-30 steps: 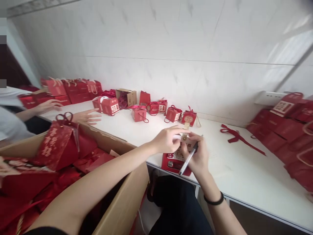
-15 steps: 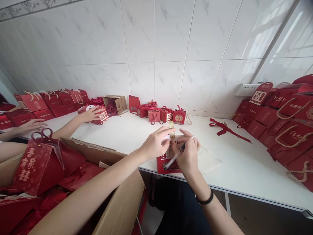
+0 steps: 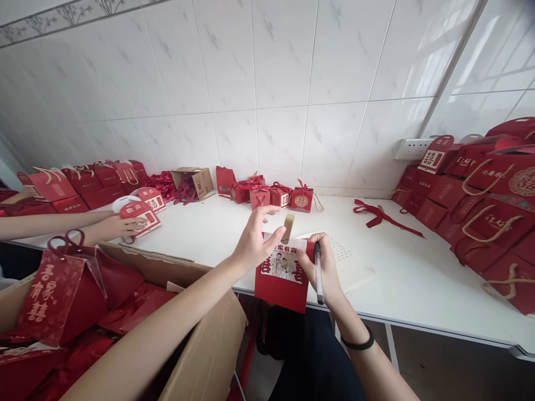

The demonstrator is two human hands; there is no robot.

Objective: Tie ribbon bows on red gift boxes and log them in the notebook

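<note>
At the table's front edge is a flat red gift packet [image 3: 282, 287] printed with a bride and groom, a gold tab [image 3: 287, 228] standing up from its pale top edge. My right hand [image 3: 324, 267] grips the packet's right side between thumb and fingers. That same hand also holds a pen [image 3: 319, 273], pointing downward. At the packet's upper left, my left hand [image 3: 259, 236] has its fingers apart, the thumb close to the gold tab. Whether that thumb touches the packet I cannot tell. Behind the packet lies a pale printed sheet [image 3: 355, 273], partly covered.
Small red boxes [image 3: 301, 199] stand by the wall, beside a cardboard box of ribbons [image 3: 200, 181]. Red ribbon [image 3: 387, 218] lies farther right, near stacked gift boxes [image 3: 455, 189]. A carton [image 3: 209, 328] is at my left. Another person's hands [image 3: 121, 225] hold a red box.
My left hand has moved off the gold tab and its fingers have spread. The packet now faces me more fully, and the pen has swung more upright. The other person's hands have shifted left.
</note>
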